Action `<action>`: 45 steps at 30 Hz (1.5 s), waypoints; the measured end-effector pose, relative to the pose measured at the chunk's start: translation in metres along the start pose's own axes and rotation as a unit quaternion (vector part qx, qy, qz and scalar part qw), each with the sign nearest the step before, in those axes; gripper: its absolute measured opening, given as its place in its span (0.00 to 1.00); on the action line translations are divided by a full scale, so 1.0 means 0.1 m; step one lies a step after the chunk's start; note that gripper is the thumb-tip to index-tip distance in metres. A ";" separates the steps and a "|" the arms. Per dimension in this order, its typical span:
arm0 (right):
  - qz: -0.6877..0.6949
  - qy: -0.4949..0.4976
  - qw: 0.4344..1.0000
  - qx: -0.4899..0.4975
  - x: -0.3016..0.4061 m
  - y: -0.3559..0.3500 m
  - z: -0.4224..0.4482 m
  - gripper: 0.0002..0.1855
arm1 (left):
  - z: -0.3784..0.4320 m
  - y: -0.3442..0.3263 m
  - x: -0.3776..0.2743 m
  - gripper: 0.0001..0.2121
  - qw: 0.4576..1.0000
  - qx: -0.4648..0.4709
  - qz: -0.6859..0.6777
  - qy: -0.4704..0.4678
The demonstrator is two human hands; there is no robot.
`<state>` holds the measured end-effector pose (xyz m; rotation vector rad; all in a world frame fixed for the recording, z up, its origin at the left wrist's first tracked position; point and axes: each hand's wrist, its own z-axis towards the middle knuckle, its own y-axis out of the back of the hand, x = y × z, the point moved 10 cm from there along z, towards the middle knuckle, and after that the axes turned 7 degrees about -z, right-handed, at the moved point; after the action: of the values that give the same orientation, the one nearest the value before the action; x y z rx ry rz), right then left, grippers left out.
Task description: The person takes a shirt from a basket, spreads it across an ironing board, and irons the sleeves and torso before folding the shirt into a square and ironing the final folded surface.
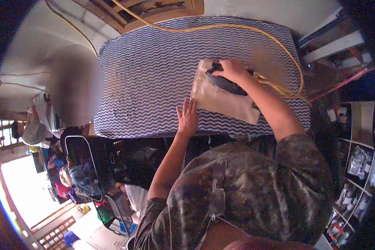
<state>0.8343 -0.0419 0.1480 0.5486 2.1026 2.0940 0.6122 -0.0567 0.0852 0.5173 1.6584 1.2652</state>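
A dark clothes iron (225,84) rests on a folded beige cloth piece (228,107), and my right hand (232,71) grips its handle. Its tip points to the upper left, close to the cloth's far corner. My left hand (187,117) lies flat with the fingers spread slightly, its fingertips at the cloth's lower left corner. Beneath everything is a padded ironing surface (143,78) covered in blue and white zigzag fabric. A small dark patch (255,105) shows at the cloth's right end, partly hidden by my right forearm.
A yellow cord (262,30) loops over the far side of the padded surface and down its right side to the iron. To the left are a metal-framed chair (78,136) and piled clothes (84,181). Shelves with wrapped items (359,161) stand at right.
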 end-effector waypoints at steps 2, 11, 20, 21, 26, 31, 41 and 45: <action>-0.008 -0.004 0.999 -0.053 0.08 0.21 0.06 0.28 | -0.05 -0.14 0.18 0.29 0.995 0.060 0.074 0.041; 0.004 -0.022 0.994 -0.107 0.06 -0.03 0.30 0.27 | 0.03 0.06 0.48 0.15 0.973 -0.062 -0.189 0.122; 0.011 -0.022 0.993 -0.114 0.06 0.02 0.24 0.27 | 0.66 0.16 0.34 0.08 0.993 -0.059 -0.102 0.021; 0.012 -0.008 0.991 -0.130 0.12 0.07 0.23 0.28 | 0.69 0.13 0.37 0.07 0.994 -0.036 -0.091 0.038; 0.051 -0.029 0.996 -0.067 0.06 -0.03 0.26 0.26 | 0.84 0.04 0.52 0.06 0.961 0.002 -0.276 0.011; 0.055 -0.021 0.997 -0.049 0.04 -0.02 0.25 0.26 | 0.84 0.03 0.59 0.09 0.957 0.046 -0.285 0.029; 0.045 -0.011 0.999 -0.029 0.09 -0.08 0.26 0.27 | 0.40 0.00 0.85 0.14 0.842 -0.078 -0.517 0.134; 0.048 -0.014 0.998 -0.041 0.03 -0.14 0.24 0.27 | 0.32 0.64 0.21 0.11 0.955 -0.196 -0.218 -0.044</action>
<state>0.8373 -0.0178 0.1343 0.6751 2.0026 2.1990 0.6170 0.0000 0.1340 -0.0365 1.3044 1.1743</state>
